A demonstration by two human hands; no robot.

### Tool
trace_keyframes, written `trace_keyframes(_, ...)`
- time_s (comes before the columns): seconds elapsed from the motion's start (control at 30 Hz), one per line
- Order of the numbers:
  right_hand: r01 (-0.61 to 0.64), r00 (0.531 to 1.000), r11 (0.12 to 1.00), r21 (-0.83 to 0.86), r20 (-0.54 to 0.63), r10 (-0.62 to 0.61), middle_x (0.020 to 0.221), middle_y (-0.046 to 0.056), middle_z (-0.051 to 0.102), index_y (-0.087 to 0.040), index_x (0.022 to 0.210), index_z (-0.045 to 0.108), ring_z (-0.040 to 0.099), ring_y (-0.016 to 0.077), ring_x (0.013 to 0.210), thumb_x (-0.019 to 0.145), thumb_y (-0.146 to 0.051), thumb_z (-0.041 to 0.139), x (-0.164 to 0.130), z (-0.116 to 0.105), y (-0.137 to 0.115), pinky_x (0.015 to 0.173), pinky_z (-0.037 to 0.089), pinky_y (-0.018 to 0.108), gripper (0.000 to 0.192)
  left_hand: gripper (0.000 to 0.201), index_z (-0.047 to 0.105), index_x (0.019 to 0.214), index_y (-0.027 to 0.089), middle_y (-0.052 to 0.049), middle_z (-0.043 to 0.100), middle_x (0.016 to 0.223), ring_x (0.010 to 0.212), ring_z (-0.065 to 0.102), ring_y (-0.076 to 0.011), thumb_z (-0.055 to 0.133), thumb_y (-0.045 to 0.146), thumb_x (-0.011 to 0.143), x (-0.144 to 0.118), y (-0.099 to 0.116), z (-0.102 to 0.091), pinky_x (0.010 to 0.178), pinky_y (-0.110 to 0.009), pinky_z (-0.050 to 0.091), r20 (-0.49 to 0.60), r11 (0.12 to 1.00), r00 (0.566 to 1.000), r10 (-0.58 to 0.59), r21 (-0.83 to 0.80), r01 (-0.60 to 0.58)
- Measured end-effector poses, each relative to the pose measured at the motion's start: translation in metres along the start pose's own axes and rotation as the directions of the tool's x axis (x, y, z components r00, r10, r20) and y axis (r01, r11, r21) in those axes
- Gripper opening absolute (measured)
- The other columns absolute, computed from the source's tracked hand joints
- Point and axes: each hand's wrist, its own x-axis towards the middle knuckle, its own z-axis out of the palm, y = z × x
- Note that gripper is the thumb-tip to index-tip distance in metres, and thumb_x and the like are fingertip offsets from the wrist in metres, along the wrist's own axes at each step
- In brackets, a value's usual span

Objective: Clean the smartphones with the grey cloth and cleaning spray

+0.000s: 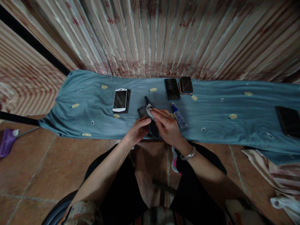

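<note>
My left hand (139, 128) grips a dark phone (153, 127) by its edge, tilted up above the cloth-covered surface. In my right hand (167, 125) a white wipe (149, 110) is pinched and pressed against the upper part of that phone. Another dark phone (142, 112) lies flat just behind my left fingers, partly hidden. To the right of my right hand lies a clear bottle with a blue cap (180, 117). A silver bangle is on my right wrist.
A white phone (120, 100) rests on a dark one to the left. Behind the bottle are a black phone (172, 89) and a small phone stack (186, 85). Another dark phone (288, 121) lies far right on the blue-green cloth (253, 109). A pleated curtain (150, 37) hangs behind.
</note>
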Motion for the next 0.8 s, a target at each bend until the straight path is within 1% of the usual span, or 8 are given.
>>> trace_keyframes(0.2,-0.016,0.999,0.998,-0.062,-0.033,0.014,0.135,0.008,0.062,-0.024,0.136,0.056,0.053,0.0229,0.128,0.099,-0.024,0.039,0.003,-0.002,0.01,0.109,0.043,0.049,0.041,0.046,0.073,0.095,0.016,-0.005,0.074,0.088,0.085,0.067,-0.0212,0.085,0.034,0.055,-0.007,-0.004,0.009,0.079,-0.032,0.048,0.044,0.996,0.996,-0.081,0.031,0.08)
trace_keyframes(0.43,-0.071,0.997,0.995,-0.075,-0.022,0.07,0.139,0.006,0.059,-0.027,0.139,0.052,0.05,0.0232,0.132,0.1,-0.031,0.038,0.008,-0.008,0.023,0.112,0.039,0.05,0.041,0.045,0.071,0.095,0.015,-0.007,0.074,0.089,0.084,0.068,-0.0212,0.085,0.034,0.056,-0.013,-0.006,0.015,0.078,-0.032,0.049,0.107,0.989,0.985,-0.136,0.067,0.129)
trace_keyframes(0.6,-0.099,0.995,0.993,-0.066,-0.021,0.098,0.131,0.008,0.064,-0.025,0.136,0.055,0.055,0.0234,0.125,0.1,-0.034,0.039,0.008,-0.007,0.033,0.108,0.043,0.048,0.04,0.045,0.071,0.091,0.015,-0.005,0.073,0.085,0.078,0.067,-0.0183,0.087,0.031,0.052,-0.015,-0.004,0.016,0.078,-0.031,0.049,0.096,0.989,0.985,-0.142,0.058,0.136)
trace_keyframes(0.8,-0.151,0.988,0.987,-0.056,-0.024,0.15,0.124,0.008,0.068,-0.025,0.131,0.059,0.059,0.0251,0.117,0.097,-0.03,0.043,0.007,-0.002,0.043,0.102,0.046,0.048,0.037,0.043,0.07,0.093,0.015,-0.004,0.072,0.086,0.077,0.067,-0.0179,0.084,0.032,0.056,-0.017,0.003,0.017,0.083,-0.034,0.05,0.101,0.99,0.988,-0.116,0.093,0.107)
